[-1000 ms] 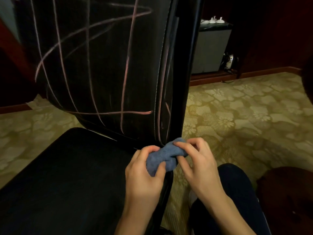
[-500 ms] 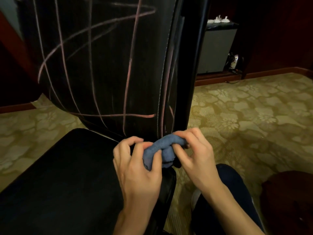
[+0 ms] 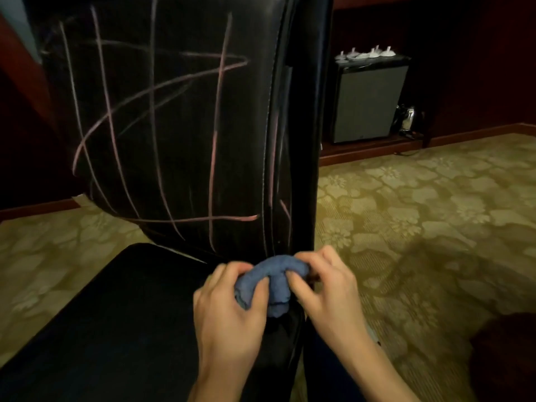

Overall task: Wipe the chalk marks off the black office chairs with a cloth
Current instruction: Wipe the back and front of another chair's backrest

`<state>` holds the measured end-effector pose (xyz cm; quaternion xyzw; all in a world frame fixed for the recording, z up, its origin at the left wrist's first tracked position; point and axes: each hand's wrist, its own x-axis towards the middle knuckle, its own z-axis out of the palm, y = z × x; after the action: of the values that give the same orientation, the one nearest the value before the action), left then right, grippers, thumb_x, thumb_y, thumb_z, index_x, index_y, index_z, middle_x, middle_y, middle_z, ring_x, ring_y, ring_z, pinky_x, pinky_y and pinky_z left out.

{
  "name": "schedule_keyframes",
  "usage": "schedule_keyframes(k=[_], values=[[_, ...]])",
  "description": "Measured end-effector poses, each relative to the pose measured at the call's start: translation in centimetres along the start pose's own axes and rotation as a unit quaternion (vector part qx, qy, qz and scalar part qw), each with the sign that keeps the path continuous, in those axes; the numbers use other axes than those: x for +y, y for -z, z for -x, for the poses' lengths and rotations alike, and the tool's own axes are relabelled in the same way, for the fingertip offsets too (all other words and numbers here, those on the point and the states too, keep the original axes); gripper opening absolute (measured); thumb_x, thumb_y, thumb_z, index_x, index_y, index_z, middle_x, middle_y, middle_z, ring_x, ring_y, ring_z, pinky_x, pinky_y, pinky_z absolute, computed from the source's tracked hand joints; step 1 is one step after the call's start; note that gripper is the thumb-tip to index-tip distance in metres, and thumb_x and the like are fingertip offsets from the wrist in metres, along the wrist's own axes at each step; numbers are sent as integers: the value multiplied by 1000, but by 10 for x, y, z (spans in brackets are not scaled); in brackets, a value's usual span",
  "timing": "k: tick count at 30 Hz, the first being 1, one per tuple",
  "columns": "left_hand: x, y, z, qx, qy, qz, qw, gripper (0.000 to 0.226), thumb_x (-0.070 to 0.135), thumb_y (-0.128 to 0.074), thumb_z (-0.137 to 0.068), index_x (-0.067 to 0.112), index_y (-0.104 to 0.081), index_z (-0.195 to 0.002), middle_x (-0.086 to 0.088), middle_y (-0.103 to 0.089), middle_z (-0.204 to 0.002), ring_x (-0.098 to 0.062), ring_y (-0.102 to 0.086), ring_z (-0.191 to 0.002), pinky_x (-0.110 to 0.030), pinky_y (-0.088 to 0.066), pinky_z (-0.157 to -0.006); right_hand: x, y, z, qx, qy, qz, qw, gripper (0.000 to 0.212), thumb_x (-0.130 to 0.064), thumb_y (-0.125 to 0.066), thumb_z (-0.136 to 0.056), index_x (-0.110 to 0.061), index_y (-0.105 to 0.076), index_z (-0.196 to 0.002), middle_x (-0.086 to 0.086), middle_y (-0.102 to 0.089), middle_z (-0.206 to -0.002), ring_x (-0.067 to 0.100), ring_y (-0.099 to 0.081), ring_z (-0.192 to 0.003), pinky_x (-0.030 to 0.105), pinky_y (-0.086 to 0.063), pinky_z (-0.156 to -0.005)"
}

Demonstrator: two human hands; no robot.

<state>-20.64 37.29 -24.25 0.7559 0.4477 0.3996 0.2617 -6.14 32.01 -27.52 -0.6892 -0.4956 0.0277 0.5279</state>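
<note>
A black office chair stands in front of me, its backrest [image 3: 179, 126] covered with crossing pink chalk lines [image 3: 214, 158]. Its black seat [image 3: 110, 320] fills the lower left and shows no marks. A bunched blue cloth [image 3: 274, 282] hangs just above the seat's right edge, below the backrest. My left hand [image 3: 229, 309] grips the cloth's left end with curled fingers. My right hand [image 3: 327, 288] pinches its right end. Neither the cloth nor my hands touch the backrest.
Patterned gold carpet [image 3: 420, 216] spreads to the right and left of the chair. A small grey cabinet [image 3: 368, 103] with white cups on top stands at the back wall, a kettle [image 3: 409, 117] beside it. A dark rounded object [image 3: 507, 358] sits at the lower right.
The view has tilted up, showing more of the backrest. Both hands keep kneading the cloth and have drawn slightly closer to the base of the backrest.
</note>
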Motion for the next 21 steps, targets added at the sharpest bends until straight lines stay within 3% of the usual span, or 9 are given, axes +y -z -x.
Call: schedule_keyframes(k=[3, 7, 11, 13, 18, 21], values=[[5, -6, 5, 33, 25, 27, 999, 16, 29, -70, -81, 38, -59, -88, 17, -60, -87, -11, -62, -83, -50, -53, -75, 0, 0, -1, 7, -10, -21, 1000, 15, -36, -58, -82, -25, -66, -90, -14, -48, -82, -2, -54, -72, 7, -37, -63], [29, 3, -14, 73, -19, 34, 997, 16, 25, -71, -83, 33, -60, -92, 16, -61, -89, -4, -61, -86, -45, -54, -80, -24, 10, -29, 46, 18, -57, 997, 14, -32, -61, -82, -24, -66, -91, -12, -53, -82, 5, -56, -74, 11, -39, -65], [61, 20, -43, 111, -75, 51, 990, 19, 21, -71, -85, 33, -58, -93, 15, -61, -90, 1, -60, -86, -16, -47, -76, -54, 23, -62, 97, 47, -99, 989, 13, -28, -64, -83, -22, -66, -94, -6, -56, -85, 7, -55, -76, 13, -40, -68], [77, 24, -58, 125, -90, 67, 986, 15, 20, -70, -88, 29, -59, -94, 11, -62, -89, 1, -60, -83, -9, -44, -70, -69, 28, -79, 123, 58, -105, 985, 9, -25, -65, -85, -23, -64, -94, -3, -55, -86, 6, -53, -75, 13, -38, -68], [111, 31, -97, 151, -106, 44, 982, 8, 34, -66, -91, 28, -61, -89, 10, -65, -82, -2, -62, -76, -11, -43, -65, -93, 41, -123, 152, 30, -162, 975, 14, -30, -65, -85, -24, -56, -77, -10, -48, -69, 4, -44, -62, 23, -36, -62], [123, 33, -108, 154, -90, 21, 984, 11, 38, -66, -91, 31, -60, -85, 13, -64, -74, 0, -61, -70, -14, -42, -62, -95, 44, -138, 160, 22, -169, 972, 23, -28, -68, -85, -20, -53, -71, -15, -43, -55, 2, -40, -55, 20, -32, -56]])
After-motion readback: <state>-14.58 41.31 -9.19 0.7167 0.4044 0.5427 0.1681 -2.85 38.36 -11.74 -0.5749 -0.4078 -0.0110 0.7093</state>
